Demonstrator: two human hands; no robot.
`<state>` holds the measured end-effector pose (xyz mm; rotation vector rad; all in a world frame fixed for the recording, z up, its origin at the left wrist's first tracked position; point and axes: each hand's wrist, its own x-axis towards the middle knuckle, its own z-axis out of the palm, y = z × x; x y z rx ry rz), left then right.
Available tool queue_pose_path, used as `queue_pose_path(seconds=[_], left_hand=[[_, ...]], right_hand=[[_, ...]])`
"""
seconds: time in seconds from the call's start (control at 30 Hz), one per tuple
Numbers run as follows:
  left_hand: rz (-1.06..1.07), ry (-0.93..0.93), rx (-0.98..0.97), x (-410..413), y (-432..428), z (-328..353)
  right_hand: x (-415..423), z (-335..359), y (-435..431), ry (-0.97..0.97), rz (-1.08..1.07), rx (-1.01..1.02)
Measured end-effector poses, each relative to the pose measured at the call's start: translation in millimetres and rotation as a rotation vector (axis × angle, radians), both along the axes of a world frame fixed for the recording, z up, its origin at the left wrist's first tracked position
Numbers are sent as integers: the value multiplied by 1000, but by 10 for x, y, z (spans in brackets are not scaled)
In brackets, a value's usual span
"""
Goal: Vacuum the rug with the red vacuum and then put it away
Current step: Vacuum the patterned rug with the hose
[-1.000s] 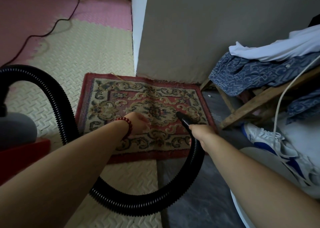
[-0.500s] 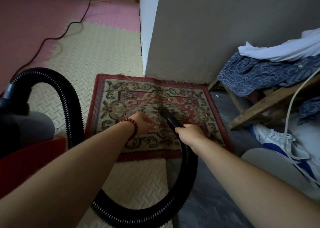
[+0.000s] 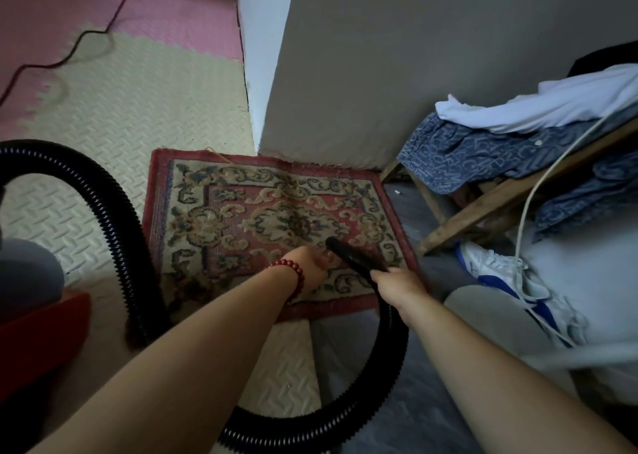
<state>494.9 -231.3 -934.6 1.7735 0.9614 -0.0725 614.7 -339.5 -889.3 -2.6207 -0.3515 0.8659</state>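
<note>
Cream and pink foam floor mats (image 3: 103,108) meet a grey wall (image 3: 414,56). One patterned red rug (image 3: 241,212) lies flat at the wall's corner, partly on the mats. The one red vacuum (image 3: 34,333) sits at the left edge, well apart from the rug. Its black ribbed hose (image 3: 114,219) arches up, then loops along the floor to the rug. On the right, a wooden frame (image 3: 483,205) carries a blue shirt (image 3: 466,156) and a white garment (image 3: 535,108), with one white-and-blue shoe (image 3: 500,274) below. Two hands show. The right hand (image 3: 397,286) is wrapped around the hose just behind the nozzle (image 3: 352,253), whose tip touches the rug. The left hand (image 3: 307,267), with a red bead bracelet (image 3: 290,274), rests on the rug beside the nozzle; I cannot tell whether its fingers pinch anything.
</note>
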Motion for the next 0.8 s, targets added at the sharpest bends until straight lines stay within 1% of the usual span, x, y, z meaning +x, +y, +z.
queue_pose_path(seconds=[0.07, 0.17, 0.33, 0.4, 0.53, 0.67, 0.73, 0.8], left_hand=[[-20, 15, 12, 1, -42, -13], [-54, 7, 3, 55, -86, -7], [-47, -50, -53, 157, -235, 53], [-77, -39, -64, 134, -315, 65], [-110, 15, 27, 151, -311, 163], [-71, 58, 101, 320, -403, 349], [-75, 71, 103, 397, -542, 424], [-83, 84, 112, 470, -670, 465]], right_hand=[[11, -71, -30, 64, -33, -18], [4, -53, -25, 19, -40, 13], [-88, 47, -117, 16, -33, -73], [-93, 23, -195, 20, -50, -55], [29, -42, -397, -2, -104, 15], [208, 17, -807, -52, -247, 10], [282, -29, -1031, 7, -333, 47], [257, -90, -1168, 83, -349, 93]])
